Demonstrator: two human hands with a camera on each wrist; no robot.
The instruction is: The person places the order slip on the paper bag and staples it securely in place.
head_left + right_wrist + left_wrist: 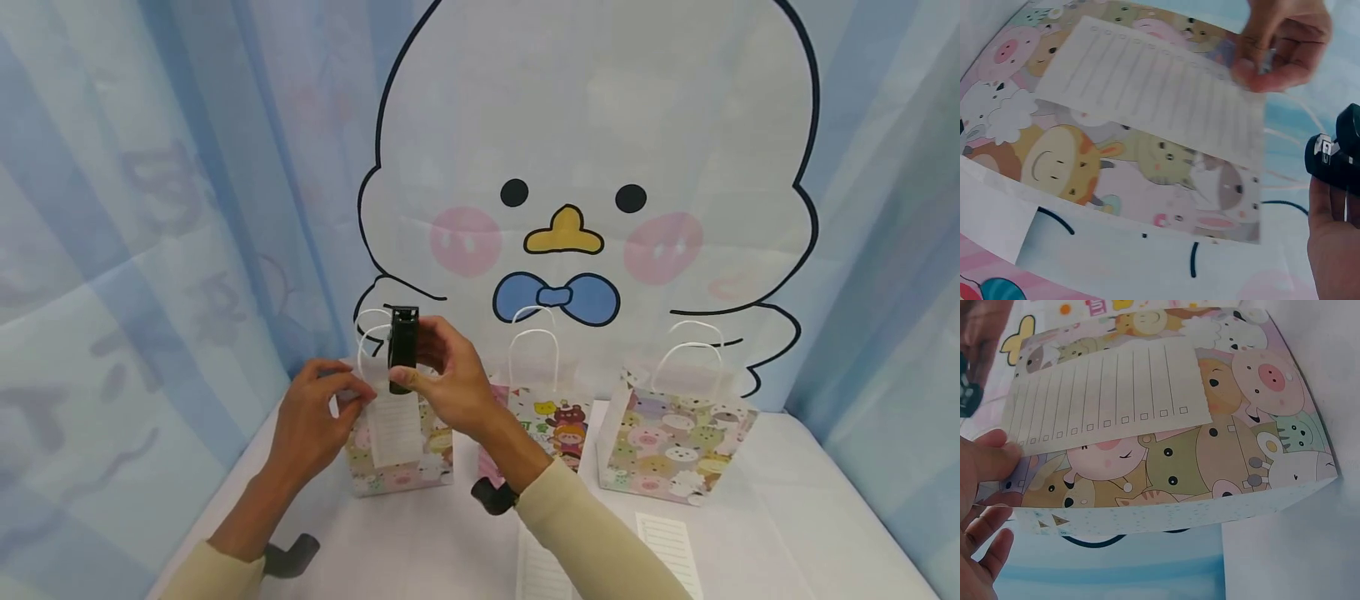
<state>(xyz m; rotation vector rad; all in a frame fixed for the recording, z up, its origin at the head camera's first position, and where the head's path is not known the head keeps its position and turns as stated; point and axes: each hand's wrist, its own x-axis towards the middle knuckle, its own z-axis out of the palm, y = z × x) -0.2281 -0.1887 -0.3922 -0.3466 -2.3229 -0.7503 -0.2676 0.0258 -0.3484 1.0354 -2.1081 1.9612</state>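
Observation:
A lined paper sheet (pixel 395 429) lies against the front of the left animal-print bag (pixel 401 481), its top near the bag's upper edge. My left hand (pixel 311 417) pinches the sheet and the bag's top edge between thumb and fingers; the left wrist view shows the thumb on the sheet (pixel 1104 394). Upright in my right hand (pixel 453 379) is a black stapler (pixel 403 350), held beside the bag's handle. In the right wrist view the stapler (pixel 1335 153) stands apart from the sheet (pixel 1147 87).
A cartoon-print bag (pixel 551 425) with a pink side stands in the middle, and another animal-print bag (pixel 675 442) on the right. Two lined sheets lie near the front, one (pixel 542 567) partly behind my right sleeve, the other (pixel 670 550) farther right. Curtains surround the table.

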